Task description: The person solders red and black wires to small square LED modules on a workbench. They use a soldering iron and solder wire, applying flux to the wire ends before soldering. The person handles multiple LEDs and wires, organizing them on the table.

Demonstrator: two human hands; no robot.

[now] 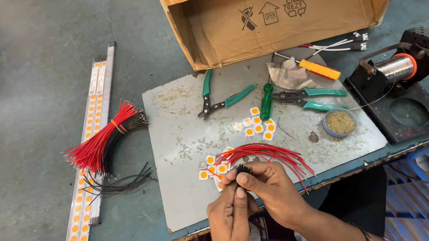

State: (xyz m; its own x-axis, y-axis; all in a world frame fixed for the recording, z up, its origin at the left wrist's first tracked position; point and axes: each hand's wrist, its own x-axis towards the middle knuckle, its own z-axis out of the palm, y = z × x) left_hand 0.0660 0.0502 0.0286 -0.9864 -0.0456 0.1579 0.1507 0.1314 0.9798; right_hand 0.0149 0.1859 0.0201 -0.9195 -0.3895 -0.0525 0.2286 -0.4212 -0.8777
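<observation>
The red wires (268, 154) are lying as a loose bundle over the near edge of the grey plate (190, 192), their long axis running from the hands up and to the right, with the far ends fanning out toward the surface's edge. The near ends are gathering at the fingertips, where a small dark tuft (242, 169), probably black wire ends, is sticking up; it is too small to make out clearly. The left hand (230, 217) is pinching that tuft from below, and the right hand (272, 189) is gripping the same bunch from the right, so both are grasping the wires. The fingers are hiding the exact point where the wires meet.

Just beside the hands, small square orange chips (209, 161) are lying on the plate, some partly covered by the wires; more chips (257, 124) are sitting farther up. Beyond them are lying green-handled pliers (223, 101), a green screwdriver (266, 102) and cutters (313, 99). A round tin (340, 122) is standing to the right, near a solder spool (397, 68) on its black stand. To the left, well apart, a tied red and black bundle (102, 143) is crossing long strips (90, 149). A cardboard box (277, 7) is standing behind, cut off at the top.
</observation>
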